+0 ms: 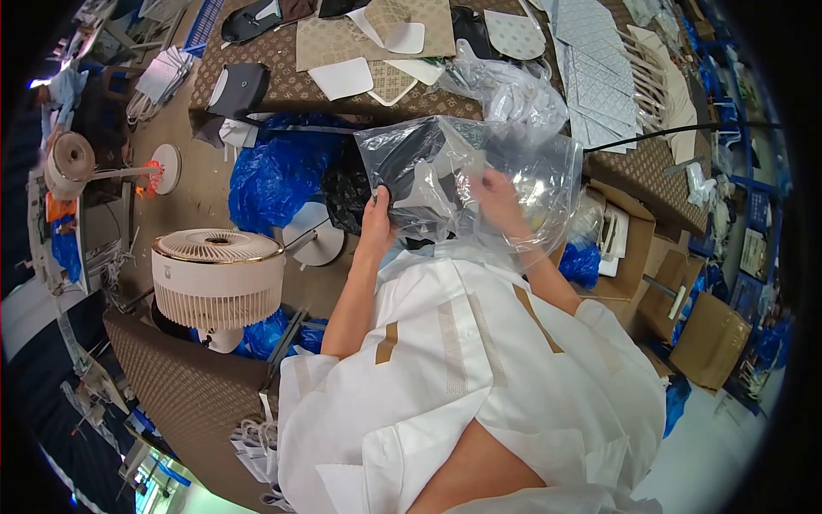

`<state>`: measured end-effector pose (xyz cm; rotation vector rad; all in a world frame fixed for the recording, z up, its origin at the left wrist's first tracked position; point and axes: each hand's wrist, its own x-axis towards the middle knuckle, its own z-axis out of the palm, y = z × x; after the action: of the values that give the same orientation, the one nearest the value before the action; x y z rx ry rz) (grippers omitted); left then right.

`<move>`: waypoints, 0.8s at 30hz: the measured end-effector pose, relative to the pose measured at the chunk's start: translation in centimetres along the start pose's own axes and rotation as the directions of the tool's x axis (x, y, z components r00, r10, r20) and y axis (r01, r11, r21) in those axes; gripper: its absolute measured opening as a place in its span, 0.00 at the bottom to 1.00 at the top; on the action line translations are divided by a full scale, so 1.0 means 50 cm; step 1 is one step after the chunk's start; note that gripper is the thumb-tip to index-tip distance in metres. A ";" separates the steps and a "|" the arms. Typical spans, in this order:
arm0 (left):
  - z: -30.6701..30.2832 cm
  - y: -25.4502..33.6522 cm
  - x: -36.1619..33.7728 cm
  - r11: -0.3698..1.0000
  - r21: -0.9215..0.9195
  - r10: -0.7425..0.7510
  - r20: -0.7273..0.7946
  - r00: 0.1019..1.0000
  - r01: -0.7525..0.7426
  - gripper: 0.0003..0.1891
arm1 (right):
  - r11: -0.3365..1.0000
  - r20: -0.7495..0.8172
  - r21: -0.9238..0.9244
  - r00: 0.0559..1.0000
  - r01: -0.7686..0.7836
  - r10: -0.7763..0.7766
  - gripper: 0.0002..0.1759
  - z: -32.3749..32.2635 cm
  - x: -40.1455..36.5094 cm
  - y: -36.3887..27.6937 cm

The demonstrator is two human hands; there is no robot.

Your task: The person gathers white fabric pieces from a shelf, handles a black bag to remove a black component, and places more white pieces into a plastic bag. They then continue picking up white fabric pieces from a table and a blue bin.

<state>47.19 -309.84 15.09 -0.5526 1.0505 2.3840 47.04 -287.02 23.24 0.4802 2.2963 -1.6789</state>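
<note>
In front of my white shirt I hold a large clear plastic bag (548, 188) with a dark, flat piece (398, 158) and pale, whitish shapes showing through it. My left hand (377, 224) is closed on the left edge of the bag, thumb on top. Clear film covers my right hand (501, 204), which appears to be inside the bag, coming in from the right. Its fingers are curled by a pale piece (462, 163); glare on the plastic hides what they grip, if anything.
Ahead, a brown patterned table (274, 43) carries white panels (342, 79), crumpled clear plastic (522, 90) and stacked grey quilted pieces (586, 68). A white fan (218, 278) and blue bag (278, 171) stand left. An open cardboard box (629, 227) is at right.
</note>
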 end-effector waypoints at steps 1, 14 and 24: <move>-0.004 -0.001 0.001 1.000 0.000 0.002 0.002 1.000 -0.002 0.24 | 1.000 -0.001 0.000 1.000 0.003 -0.003 0.13 -0.005 -0.005 0.001; 0.058 0.014 0.142 0.995 -0.093 -0.023 0.081 0.996 0.031 0.25 | 0.791 -0.513 0.595 0.824 0.141 0.238 0.11 -0.225 -0.160 0.082; 0.224 -0.055 0.145 0.875 0.464 0.075 0.156 0.985 -0.140 0.24 | 0.864 -0.134 0.494 0.973 -0.097 0.186 0.10 -0.201 -0.128 0.221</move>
<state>41.00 -297.84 16.66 -0.1564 1.5685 2.0995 57.28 -275.07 19.19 0.9113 1.8645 -2.2128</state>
